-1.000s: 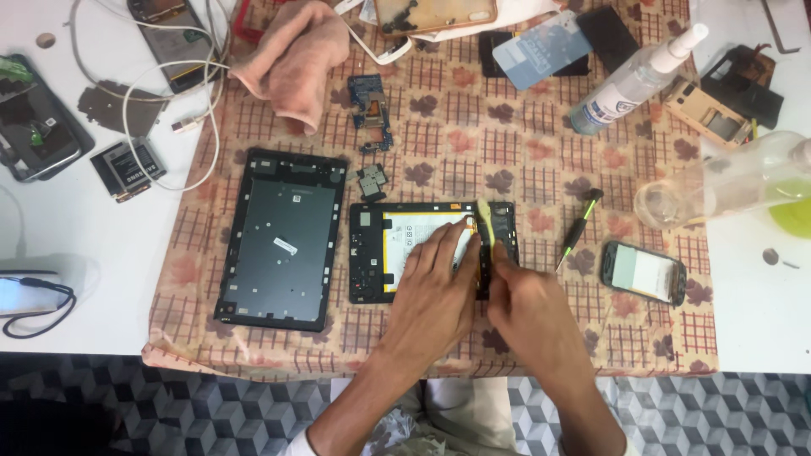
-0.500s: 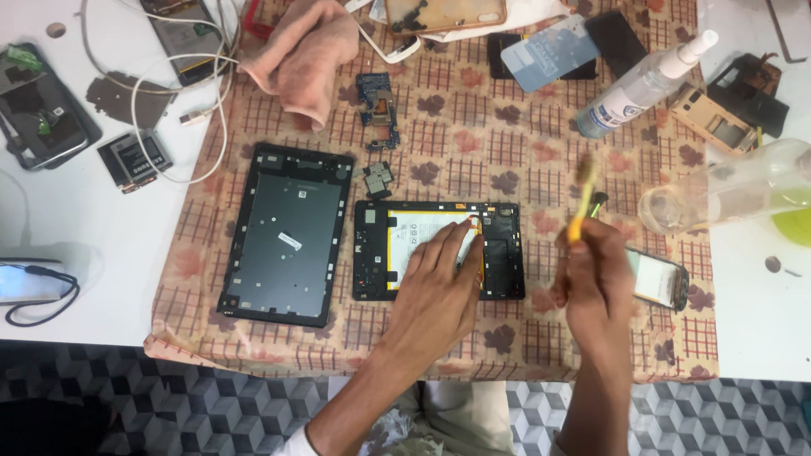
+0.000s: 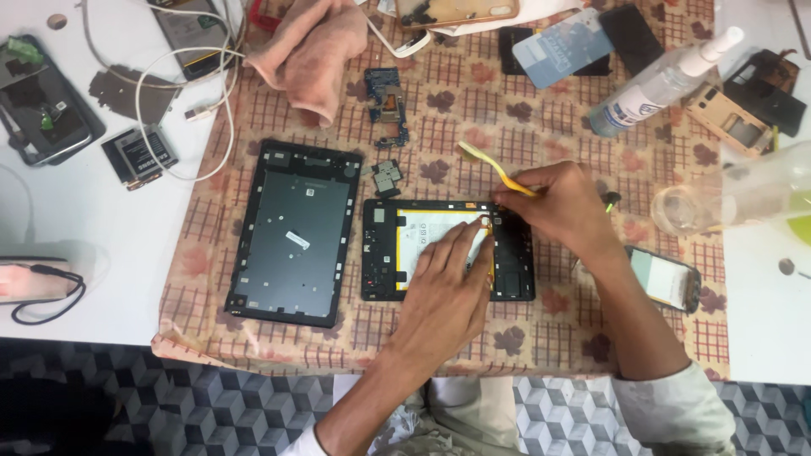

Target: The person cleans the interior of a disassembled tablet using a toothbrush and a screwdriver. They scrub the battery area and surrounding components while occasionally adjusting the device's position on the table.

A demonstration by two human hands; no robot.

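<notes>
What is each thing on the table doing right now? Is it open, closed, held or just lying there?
Opened black tablet with white battery: back off, insides showing, lying flat.
Left hand: pressing flat on the battery.
Right hand: grip closed on the tool.
Yellow plastic pry tool: held, tilted above the tablet.
Black tablet back cover: removed, lying inside-up.
Pink cloth: crumpled.
Clear spray bottle: lying on its side.
Small black phone: lying flat, untouched.
</notes>
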